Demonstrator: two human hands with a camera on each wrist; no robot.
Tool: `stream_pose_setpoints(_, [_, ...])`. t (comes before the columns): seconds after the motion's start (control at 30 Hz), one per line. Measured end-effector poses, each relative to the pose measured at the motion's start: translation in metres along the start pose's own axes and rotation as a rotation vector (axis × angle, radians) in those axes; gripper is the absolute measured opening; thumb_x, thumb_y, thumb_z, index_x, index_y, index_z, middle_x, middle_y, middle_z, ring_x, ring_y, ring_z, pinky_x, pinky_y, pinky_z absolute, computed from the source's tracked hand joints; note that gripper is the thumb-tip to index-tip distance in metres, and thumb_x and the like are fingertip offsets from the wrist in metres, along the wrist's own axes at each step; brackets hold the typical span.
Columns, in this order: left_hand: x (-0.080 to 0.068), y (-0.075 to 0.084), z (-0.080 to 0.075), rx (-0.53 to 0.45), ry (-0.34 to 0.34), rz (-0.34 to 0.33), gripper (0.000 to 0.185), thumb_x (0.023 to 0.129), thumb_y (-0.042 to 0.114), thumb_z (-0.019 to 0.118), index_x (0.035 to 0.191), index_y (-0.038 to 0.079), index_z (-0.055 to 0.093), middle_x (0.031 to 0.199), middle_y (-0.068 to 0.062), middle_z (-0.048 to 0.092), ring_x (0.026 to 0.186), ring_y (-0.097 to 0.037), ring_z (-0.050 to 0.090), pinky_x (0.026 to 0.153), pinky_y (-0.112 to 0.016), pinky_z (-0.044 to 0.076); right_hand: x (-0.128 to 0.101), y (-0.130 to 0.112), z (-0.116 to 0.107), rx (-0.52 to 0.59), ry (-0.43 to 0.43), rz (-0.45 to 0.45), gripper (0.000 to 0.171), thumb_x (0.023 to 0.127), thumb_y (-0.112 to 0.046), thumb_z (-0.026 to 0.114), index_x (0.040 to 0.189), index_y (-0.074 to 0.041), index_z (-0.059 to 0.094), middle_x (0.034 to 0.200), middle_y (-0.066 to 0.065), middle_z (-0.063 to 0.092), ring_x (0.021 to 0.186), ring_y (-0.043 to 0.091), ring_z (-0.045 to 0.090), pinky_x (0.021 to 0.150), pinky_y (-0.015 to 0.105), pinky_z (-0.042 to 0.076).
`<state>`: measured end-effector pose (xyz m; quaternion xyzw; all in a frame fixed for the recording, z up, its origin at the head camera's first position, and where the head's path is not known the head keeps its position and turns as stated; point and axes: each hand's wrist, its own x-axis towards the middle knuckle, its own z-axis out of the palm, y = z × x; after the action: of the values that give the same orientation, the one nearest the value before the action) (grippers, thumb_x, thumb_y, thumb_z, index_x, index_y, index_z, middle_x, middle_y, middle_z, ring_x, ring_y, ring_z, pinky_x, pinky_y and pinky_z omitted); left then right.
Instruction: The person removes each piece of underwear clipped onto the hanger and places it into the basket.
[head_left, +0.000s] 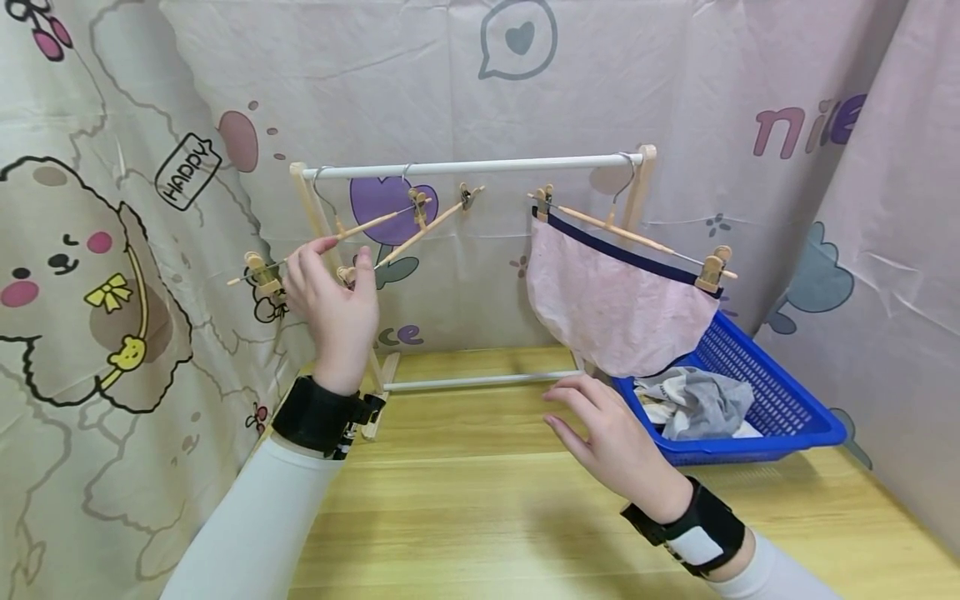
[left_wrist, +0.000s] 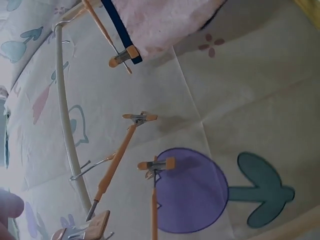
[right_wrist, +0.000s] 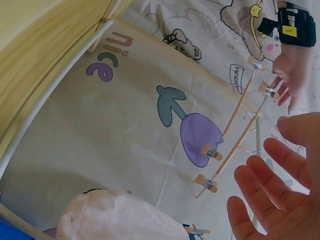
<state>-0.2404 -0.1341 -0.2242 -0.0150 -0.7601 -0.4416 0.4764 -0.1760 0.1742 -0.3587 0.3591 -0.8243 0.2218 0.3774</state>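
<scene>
A small wooden drying rack with a white top rod (head_left: pixel 480 167) stands at the back of the table. Two empty clip hangers (head_left: pixel 390 218) hang at its left end. My left hand (head_left: pixel 333 292) is raised to them, its index fingertip touching one hanger bar and its thumb up beside a lower clip (head_left: pixel 347 273). That hand (right_wrist: pixel 292 70) shows by the clips in the right wrist view too. A pink garment (head_left: pixel 615 304) with a dark waistband is clipped to the right hanger (head_left: pixel 630 233). My right hand (head_left: pixel 607 433) hovers open just below its hem, holding nothing.
A blue basket (head_left: pixel 795 417) with grey and white clothes stands at the right, behind my right hand. The wooden table (head_left: pixel 480 500) stretches in front of the rack. Printed cloth curtains (head_left: pixel 112 250) close in the left, back and right sides.
</scene>
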Motion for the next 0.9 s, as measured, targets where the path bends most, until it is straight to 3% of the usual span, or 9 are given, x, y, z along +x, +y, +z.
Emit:
stream_pose_setpoints(0.13, [-0.003,0.002,0.001,0.092,-0.013,0.127,0.05,0.101,0.037,0.064,0.134,0.002,0.05,0.142,-0.02,0.044,0.137,-0.037,0.032,0.117,-0.049,0.016,-0.001,0.0,-0.002,-0.011,-0.015,0.015,0.022,0.102,-0.03,0.068,0.115,-0.012,0.07,0.114,0.003,0.066,0.103,0.021,0.065,0.085,0.039,0.053])
stream_pose_setpoints(0.27, [-0.005,0.005,0.005,0.096,-0.011,0.202,0.053,0.098,0.035,0.069,0.134,0.0,0.051,0.144,-0.019,0.044,0.138,-0.036,0.032,0.119,-0.048,0.013,-0.002,-0.001,-0.002,-0.009,-0.019,0.019,0.021,0.097,-0.023,0.074,0.115,-0.012,0.07,0.115,0.004,0.066,0.104,0.022,0.065,0.086,0.04,0.053])
stream_pose_setpoints(0.5, [-0.01,0.015,0.011,0.096,-0.058,0.33,0.055,0.099,0.034,0.069,0.139,0.001,0.05,0.144,-0.02,0.041,0.14,-0.038,0.028,0.122,-0.047,0.011,-0.002,-0.002,-0.003,-0.012,-0.022,0.023,0.032,0.106,-0.039,0.056,0.115,-0.012,0.069,0.115,0.004,0.065,0.104,0.022,0.064,0.086,0.04,0.053])
stream_pose_setpoints(0.67, [-0.009,0.024,0.015,0.118,-0.127,0.404,0.056,0.102,0.037,0.065,0.142,0.001,0.049,0.144,-0.02,0.042,0.142,-0.038,0.029,0.124,-0.047,0.012,-0.002,-0.003,-0.004,-0.006,-0.011,0.017,0.022,0.103,-0.03,0.066,0.115,-0.012,0.069,0.114,0.004,0.066,0.104,0.022,0.064,0.086,0.041,0.053])
stream_pose_setpoints(0.9, [-0.006,0.033,0.028,0.108,-0.261,0.553,0.055,0.101,0.035,0.066,0.141,0.0,0.05,0.141,-0.021,0.047,0.138,-0.04,0.034,0.122,-0.05,0.02,-0.003,-0.004,-0.004,-0.004,-0.007,0.021,0.027,0.105,-0.036,0.06,0.115,-0.012,0.069,0.115,0.004,0.065,0.105,0.023,0.064,0.086,0.041,0.053])
